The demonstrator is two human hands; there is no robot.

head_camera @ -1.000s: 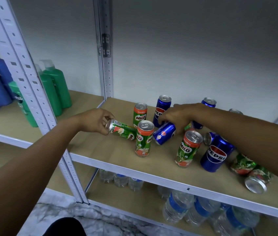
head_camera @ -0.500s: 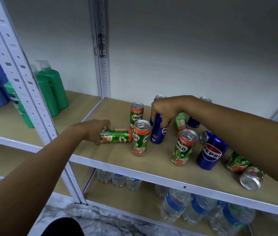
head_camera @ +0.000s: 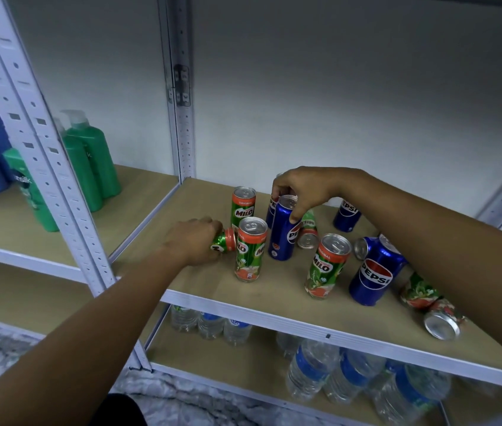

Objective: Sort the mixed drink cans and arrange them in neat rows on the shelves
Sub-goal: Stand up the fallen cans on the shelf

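two cans are in our hands on the shelf (head_camera: 213,287). our left hand (head_camera: 193,241) is curled round a lying milo can (head_camera: 226,240), whose long axis runs roughly from nine to three o'clock, its orange end touching or nearly touching the front upright milo (head_camera: 250,250). our right hand (head_camera: 300,192) pinches the top rim of a tall pepsi (head_camera: 283,230) from above, thumb on one side and fingers on the other; the can stands upright or very nearly so.

the lying milo is the one that matters next, we judge: it needs tipping up on end, and the left hand already has it, so that hand is far nearer. the standing milo at its three o'clock crowds the swing, with a back milo (head_camera: 243,206) at about one o'clock.

further cans lie toppled at four o'clock from the right hand, well apart from both hands.
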